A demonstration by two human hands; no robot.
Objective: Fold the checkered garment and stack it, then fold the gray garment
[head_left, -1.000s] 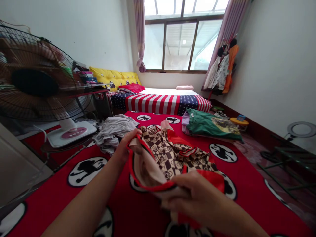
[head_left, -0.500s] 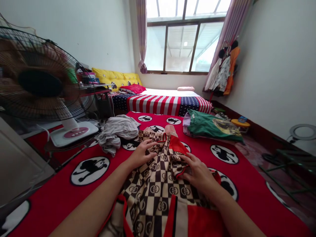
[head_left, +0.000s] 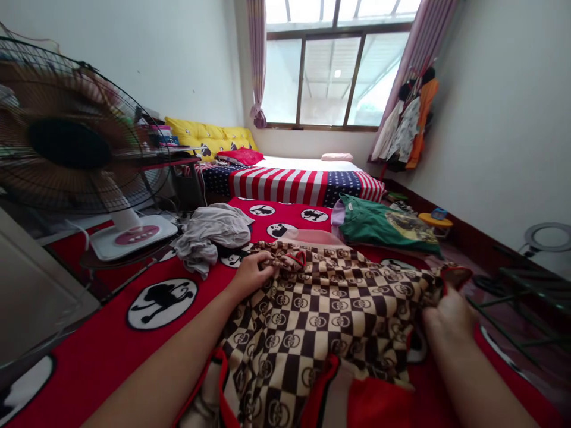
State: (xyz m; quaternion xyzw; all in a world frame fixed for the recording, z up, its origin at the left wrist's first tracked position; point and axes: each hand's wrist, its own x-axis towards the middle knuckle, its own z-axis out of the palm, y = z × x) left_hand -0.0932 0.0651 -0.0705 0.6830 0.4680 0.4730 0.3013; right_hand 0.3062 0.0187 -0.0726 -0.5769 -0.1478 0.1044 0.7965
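A brown and beige checkered garment (head_left: 312, 309) with red and black trim lies spread across the red bedcover in front of me. My left hand (head_left: 254, 274) is closed on its far left part, close to a small loop of red trim. Out to the right, my right hand (head_left: 449, 315) grips a bunched, red-edged part and pulls the cloth wide; this hand is slightly blurred. Beyond the garment's far edge shows some sheer pinkish fabric (head_left: 312, 238). Red and beige panels of the garment lie at the near edge.
A crumpled grey cloth (head_left: 214, 232) lies at left, and a green folded shirt (head_left: 386, 226) at right, both on the red bedcover (head_left: 111, 351). A fan (head_left: 71, 145) stands at far left. Behind is a second bed (head_left: 285, 185); a green metal rack (head_left: 526, 309) stands right.
My right hand has moved right, drawing the checkered garment out wide and flatter. My left hand has closed on the cloth and shifted slightly. The sheer pinkish fabric now shows wider.
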